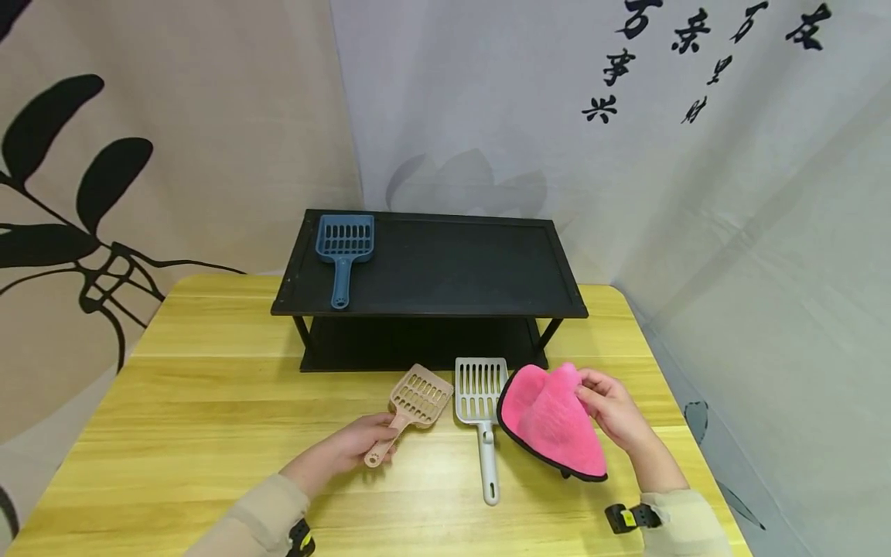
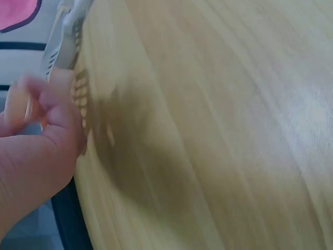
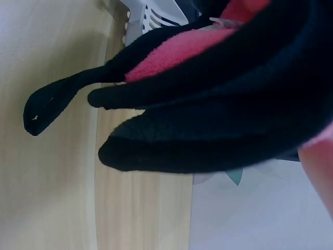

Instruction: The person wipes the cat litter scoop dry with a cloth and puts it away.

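My left hand [image 1: 362, 442] grips the handle of a beige litter scoop [image 1: 421, 396], its slotted head angled up toward the right over the table. In the left wrist view that hand [image 2: 47, 130] is blurred around the handle. My right hand [image 1: 612, 406] pinches a pink cloth [image 1: 553, 418] with black edging, which hangs in folds. Up close in the right wrist view, the cloth's dark trim [image 3: 208, 140] and a hanging loop [image 3: 47, 107] fill much of the picture. Between the hands a grey-white litter scoop [image 1: 481, 394] lies on the table, handle toward me.
A black two-tier rack [image 1: 459, 267] stands at the back of the wooden table [image 1: 209, 394]. On its top shelf, at the left, lies a blue litter scoop [image 1: 345, 244]. Printed curtains [image 1: 473, 100] hang behind the table and at its sides.
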`<state>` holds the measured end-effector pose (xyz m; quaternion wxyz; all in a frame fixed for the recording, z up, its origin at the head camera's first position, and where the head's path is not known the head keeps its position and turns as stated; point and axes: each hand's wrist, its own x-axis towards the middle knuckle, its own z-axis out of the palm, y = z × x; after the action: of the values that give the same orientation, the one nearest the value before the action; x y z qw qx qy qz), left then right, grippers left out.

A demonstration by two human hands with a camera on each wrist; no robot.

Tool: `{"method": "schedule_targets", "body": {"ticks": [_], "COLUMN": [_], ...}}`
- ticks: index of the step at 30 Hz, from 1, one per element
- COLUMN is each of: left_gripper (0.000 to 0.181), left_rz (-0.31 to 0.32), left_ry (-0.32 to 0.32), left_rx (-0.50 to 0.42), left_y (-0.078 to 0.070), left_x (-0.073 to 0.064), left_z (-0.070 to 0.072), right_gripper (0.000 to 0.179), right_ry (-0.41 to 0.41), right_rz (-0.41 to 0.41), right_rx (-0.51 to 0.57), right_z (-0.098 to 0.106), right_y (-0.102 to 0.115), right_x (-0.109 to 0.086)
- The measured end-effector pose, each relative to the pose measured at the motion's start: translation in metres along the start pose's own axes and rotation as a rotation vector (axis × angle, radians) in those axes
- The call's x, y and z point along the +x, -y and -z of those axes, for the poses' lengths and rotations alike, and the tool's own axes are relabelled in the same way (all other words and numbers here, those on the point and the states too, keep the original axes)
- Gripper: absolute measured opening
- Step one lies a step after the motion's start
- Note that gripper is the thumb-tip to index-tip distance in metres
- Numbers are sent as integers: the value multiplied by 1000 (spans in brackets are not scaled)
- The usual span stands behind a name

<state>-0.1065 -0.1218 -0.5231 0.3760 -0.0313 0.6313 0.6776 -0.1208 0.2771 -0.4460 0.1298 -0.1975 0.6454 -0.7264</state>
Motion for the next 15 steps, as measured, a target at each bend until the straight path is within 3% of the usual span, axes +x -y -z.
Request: {"method": "schedule_targets", "body": {"ticks": [4, 15], "left_gripper": [48, 49], "left_rz": [-2, -48], "left_ry": [-38, 5], "left_rx": [20, 114], "left_y": [-6, -32], "left_x": [-5, -29], "left_z": [10, 36], "right_gripper": [37, 35], "right_ry": [-8, -37], "right_rz": [-4, -22], "right_rx": [-10, -78], "right_z": [0, -2], "right_y": [1, 1], "right_x": [0, 3]}}
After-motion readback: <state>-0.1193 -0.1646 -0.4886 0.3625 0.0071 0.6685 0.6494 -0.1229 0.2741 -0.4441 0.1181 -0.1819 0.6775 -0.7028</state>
